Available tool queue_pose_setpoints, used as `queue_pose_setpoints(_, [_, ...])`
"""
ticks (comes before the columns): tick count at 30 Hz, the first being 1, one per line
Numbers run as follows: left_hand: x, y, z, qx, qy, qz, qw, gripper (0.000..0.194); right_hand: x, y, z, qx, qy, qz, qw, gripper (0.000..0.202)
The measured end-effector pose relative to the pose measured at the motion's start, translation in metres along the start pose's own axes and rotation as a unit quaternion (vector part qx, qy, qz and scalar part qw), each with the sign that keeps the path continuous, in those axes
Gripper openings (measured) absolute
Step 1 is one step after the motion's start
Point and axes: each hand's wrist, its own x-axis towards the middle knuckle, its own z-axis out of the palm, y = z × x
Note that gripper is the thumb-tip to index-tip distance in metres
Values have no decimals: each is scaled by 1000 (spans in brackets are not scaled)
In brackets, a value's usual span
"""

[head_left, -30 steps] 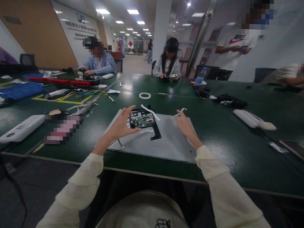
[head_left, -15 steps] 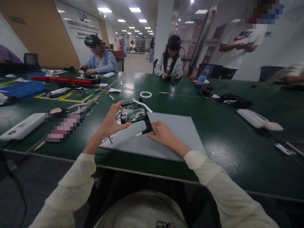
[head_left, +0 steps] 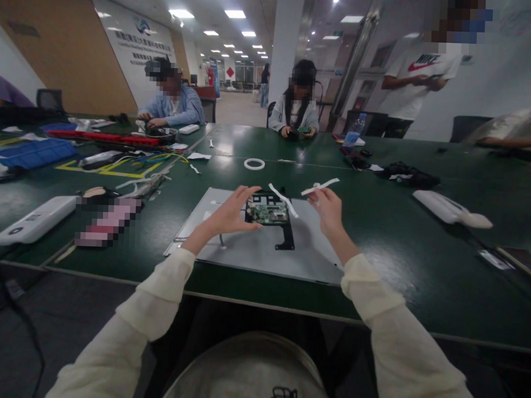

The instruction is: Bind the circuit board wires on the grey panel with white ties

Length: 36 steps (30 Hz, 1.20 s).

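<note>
My left hand [head_left: 230,215] grips the left side of a green circuit board [head_left: 265,212], thumb in front and fingers behind. The board sits in a black bracket [head_left: 285,240] with an arm reaching down to the right. A white tape strip [head_left: 284,201] hangs on the bracket's upper right side. To the right of the board, my right hand [head_left: 330,213] is closed, pinching a white strip of tape [head_left: 320,186] at its fingertips. Beneath both hands lies a flat grey panel [head_left: 246,253]; a short cable [head_left: 221,240] shows near its left part.
A white tape roll [head_left: 254,164] lies beyond the panel. At left are a white power bank [head_left: 36,219], a pink pixelated item [head_left: 110,221] and a blue tray [head_left: 34,153]. A white device [head_left: 441,208] lies at right. Other people sit across the green table [head_left: 385,249].
The board and my left hand have moved right. My right hand has left the bracket's lower corner, rising to the right with a tape strip. The grey panel appears shifted or turned.
</note>
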Motion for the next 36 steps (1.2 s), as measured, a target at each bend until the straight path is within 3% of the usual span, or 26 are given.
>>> queue_pose_setpoints(2, [4, 2, 17, -5, -39, -5, 999, 84, 6, 2, -11, 0, 23, 26, 999, 23])
queue_pose_setpoints(5, [5, 1, 33, -21, -73, -4, 997, 82, 7, 7, -18, -42, 10, 48, 998, 24])
queue_pose_setpoints(12, [3, -9, 35, -57, -141, -17, 988, 94, 4, 14, -13, -77, -42, 41, 995, 26])
queue_pose_setpoints(17, [-7, 1, 37, 31, -142, -54, 988, 84, -6, 5, -8, -13, -50, 80, 995, 24])
queue_pose_setpoints(20, [-21, 18, 40, 108, -133, -28, 985, 63, -14, -2, -3, 39, -80, 114, 990, 23])
queue_pose_setpoints(24, [-33, 34, 46, 154, -130, -19, 979, 49, -24, -8, 5, 53, -116, 130, 983, 21])
queue_pose_setpoints(32, [-31, 26, 54, 149, -105, -39, 982, 45, -26, -1, 14, 75, -163, 113, 977, 23])
queue_pose_setpoints(36, [-36, 30, 50, 146, -81, -58, 984, 51, -25, 1, 16, 74, -162, 112, 978, 24])
